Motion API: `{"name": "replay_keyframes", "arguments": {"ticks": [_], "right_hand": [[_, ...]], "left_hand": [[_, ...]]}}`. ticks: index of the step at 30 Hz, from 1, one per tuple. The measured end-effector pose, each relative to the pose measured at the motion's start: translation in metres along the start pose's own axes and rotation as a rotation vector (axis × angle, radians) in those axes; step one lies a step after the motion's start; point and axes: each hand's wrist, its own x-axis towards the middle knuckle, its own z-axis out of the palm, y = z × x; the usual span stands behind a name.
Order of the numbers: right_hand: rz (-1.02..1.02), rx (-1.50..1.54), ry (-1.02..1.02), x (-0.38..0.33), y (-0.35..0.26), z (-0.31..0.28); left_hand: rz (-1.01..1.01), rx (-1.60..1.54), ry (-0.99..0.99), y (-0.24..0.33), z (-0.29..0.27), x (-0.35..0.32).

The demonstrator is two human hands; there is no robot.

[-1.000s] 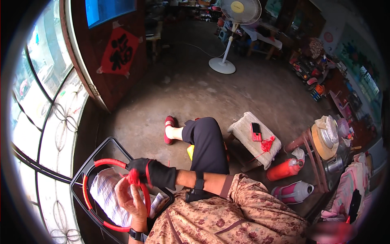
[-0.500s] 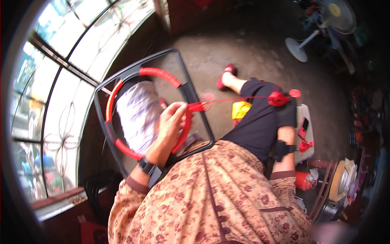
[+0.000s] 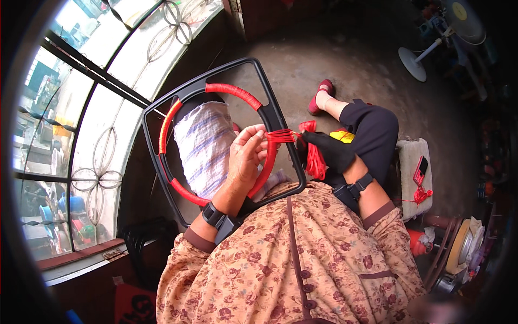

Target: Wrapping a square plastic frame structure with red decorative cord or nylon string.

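A black square frame [image 3: 278,110] with a round ring inside rests tilted over my lap at the left. Red cord is wound around parts of the ring, such as the top wrapping [image 3: 234,93]. My left hand [image 3: 247,154], bare, reaches up through the ring, its thumb and fingers pinched at red cord strands [image 3: 281,136] that stretch across the ring's right side and the frame bar. Just outside that bar, my right hand [image 3: 332,153] in a black glove is closed on a hank of red cord [image 3: 314,156]. Part of the hank hangs below its fingers.
A striped white cloth [image 3: 200,143] covers my left leg beneath the ring. To the right, a pale stool [image 3: 413,175] bears a phone [image 3: 421,168] and a red tangle of cord [image 3: 422,194]. A standing fan [image 3: 414,63] is at far right, a barred window at left.
My right hand has come from far right, with the red hank, to the frame's right bar. The long thread between the hands is now drawn in. My left hand stays at the ring.
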Motion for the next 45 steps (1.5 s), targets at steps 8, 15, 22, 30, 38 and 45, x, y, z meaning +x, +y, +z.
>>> {"name": "replay_keyframes", "arguments": {"ticks": [8,15,22,30,38,45], "right_hand": [[-0.519,0.371,0.108,-0.024,-0.043,0.010],[-0.330,0.255,0.005,-0.013,-0.022,-0.035],[-0.503,-0.427,0.342,-0.003,-0.037,0.000],[-0.287,-0.460,0.155,-0.010,-0.042,0.058],[-0.230,-0.457,0.153,-0.033,-0.031,0.056],[-0.206,-0.425,0.141,-0.036,-0.020,0.054]], "left_hand": [[-0.031,-0.023,0.043,0.002,0.011,0.000],[-0.101,-0.080,-0.037,0.004,0.007,0.002],[-0.112,0.004,-0.006,0.001,0.010,-0.001],[-0.115,0.007,0.008,-0.004,0.008,-0.003],[-0.182,0.134,-0.089,-0.003,0.007,-0.005],[-0.156,0.210,-0.073,-0.008,0.005,-0.013]]}}
